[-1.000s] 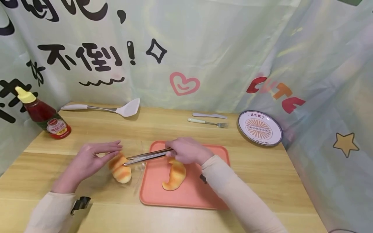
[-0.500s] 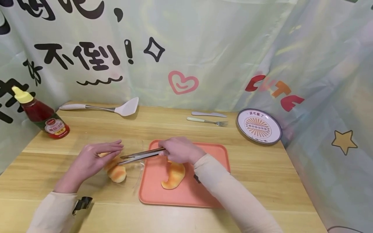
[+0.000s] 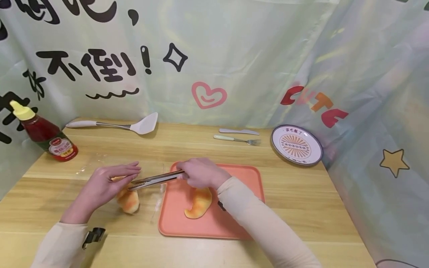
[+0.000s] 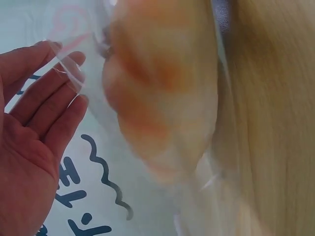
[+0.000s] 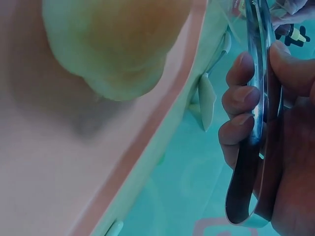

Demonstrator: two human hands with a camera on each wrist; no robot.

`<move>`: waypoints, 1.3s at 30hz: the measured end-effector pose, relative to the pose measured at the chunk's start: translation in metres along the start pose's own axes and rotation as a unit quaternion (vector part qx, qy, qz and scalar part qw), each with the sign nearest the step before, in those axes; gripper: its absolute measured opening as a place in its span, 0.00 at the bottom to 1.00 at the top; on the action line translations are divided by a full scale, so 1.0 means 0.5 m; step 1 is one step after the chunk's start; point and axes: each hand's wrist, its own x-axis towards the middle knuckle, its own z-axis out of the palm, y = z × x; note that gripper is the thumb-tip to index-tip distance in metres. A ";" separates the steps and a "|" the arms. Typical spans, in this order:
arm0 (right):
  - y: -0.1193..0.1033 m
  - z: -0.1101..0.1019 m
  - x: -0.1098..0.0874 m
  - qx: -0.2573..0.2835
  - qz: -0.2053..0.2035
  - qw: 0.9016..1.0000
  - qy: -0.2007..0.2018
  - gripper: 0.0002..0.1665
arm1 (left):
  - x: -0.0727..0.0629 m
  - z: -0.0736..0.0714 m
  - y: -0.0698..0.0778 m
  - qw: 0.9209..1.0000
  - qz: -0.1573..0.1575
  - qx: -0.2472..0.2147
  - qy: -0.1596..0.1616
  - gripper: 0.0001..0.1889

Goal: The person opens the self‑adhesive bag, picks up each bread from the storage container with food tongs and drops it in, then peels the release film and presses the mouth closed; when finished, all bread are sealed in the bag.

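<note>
My right hand (image 3: 201, 173) grips metal tongs (image 3: 152, 181), fingers on one arm and thumb on the other. The tongs' tips are at a striped bread roll (image 3: 129, 203), which lies inside a clear plastic bag (image 4: 101, 115) left of the pink tray (image 3: 231, 229). Above the roll is my left hand (image 3: 105, 186), fingers nearly straight and thumb apart from them. In the left wrist view, the bag's film runs across its fingertips. A curved croissant (image 3: 200, 204) sits on the tray, below my right hand, which overlaps its upper end.
A red sauce bottle (image 3: 50, 137) with a yellow cap stands at the left. Along the back lie a white spatula (image 3: 144, 124), a table knife (image 3: 238, 131) and a fork (image 3: 236, 140). A round plate (image 3: 296, 145) is at the back right, near the curtain (image 3: 254, 48).
My right hand and the tongs have moved left, and the bread roll has shifted left, farther under my left hand. My left hand has barely moved. The croissant stays on the tray.
</note>
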 end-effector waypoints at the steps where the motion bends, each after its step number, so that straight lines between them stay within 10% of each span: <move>1: -0.001 -0.001 0.001 0.001 -0.001 1.000 0.002 0.03 | 0.000 0.000 0.000 1.000 -0.003 -0.001 0.000 0.17; 39: -0.024 0.007 0.040 -0.035 -0.014 0.999 0.012 0.10 | 0.004 0.010 0.005 1.000 -0.004 0.030 0.003 0.15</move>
